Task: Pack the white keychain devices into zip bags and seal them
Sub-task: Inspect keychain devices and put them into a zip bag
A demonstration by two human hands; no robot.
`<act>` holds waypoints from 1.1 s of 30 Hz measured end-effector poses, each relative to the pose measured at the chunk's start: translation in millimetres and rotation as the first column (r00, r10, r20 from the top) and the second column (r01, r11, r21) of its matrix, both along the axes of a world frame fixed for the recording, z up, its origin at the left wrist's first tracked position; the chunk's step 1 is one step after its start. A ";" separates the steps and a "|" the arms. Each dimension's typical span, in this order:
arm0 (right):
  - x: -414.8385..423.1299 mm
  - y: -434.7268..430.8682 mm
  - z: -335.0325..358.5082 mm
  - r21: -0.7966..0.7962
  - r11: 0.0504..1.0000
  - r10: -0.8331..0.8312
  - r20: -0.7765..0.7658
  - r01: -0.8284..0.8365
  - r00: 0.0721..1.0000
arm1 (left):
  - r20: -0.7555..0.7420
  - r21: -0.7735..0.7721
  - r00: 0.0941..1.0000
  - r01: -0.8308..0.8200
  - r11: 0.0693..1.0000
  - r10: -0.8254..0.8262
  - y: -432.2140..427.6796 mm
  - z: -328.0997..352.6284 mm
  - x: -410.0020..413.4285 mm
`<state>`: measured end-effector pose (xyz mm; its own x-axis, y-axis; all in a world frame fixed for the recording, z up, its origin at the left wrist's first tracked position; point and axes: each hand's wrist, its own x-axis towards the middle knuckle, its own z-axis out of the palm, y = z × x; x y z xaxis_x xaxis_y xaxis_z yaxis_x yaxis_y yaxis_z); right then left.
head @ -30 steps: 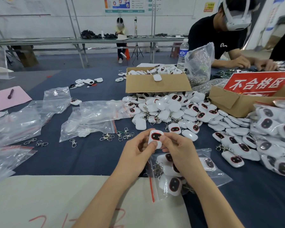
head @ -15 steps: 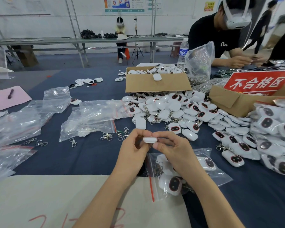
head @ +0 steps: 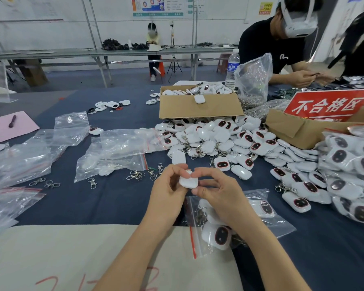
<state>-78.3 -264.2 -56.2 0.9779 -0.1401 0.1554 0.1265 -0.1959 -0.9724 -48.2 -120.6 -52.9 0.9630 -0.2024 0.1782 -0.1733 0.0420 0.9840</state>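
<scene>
We pinch one device (head: 188, 182) between both hands above the counter's (head: 105, 204) near edge: left hand (head: 169, 193) and right hand (head: 220, 196) each curl a fingertip grip on it. The smooth shell could slip and miss the bag (head: 282, 224) under our right wrist. Its face, any clip, and the bag's mouth are hidden.
</scene>
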 end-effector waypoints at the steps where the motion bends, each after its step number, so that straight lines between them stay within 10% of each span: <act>1: -0.2 0.0 -0.2 -0.011 1.000 -0.002 -0.004 0.002 1.000 | 0.012 0.012 1.000 -0.007 1.000 0.007 0.1 0.3 -0.7; 20: -1.7 -2.8 0.5 -0.125 0.990 -0.059 0.015 0.061 0.998 | 0.167 0.099 0.979 -0.134 0.986 0.116 1.6 5.0 -6.1; 33: -1.1 0.4 3.0 -0.003 0.998 -0.065 0.049 0.065 0.997 | 0.102 0.165 0.992 0.058 0.985 -0.076 -1.0 7.5 -9.9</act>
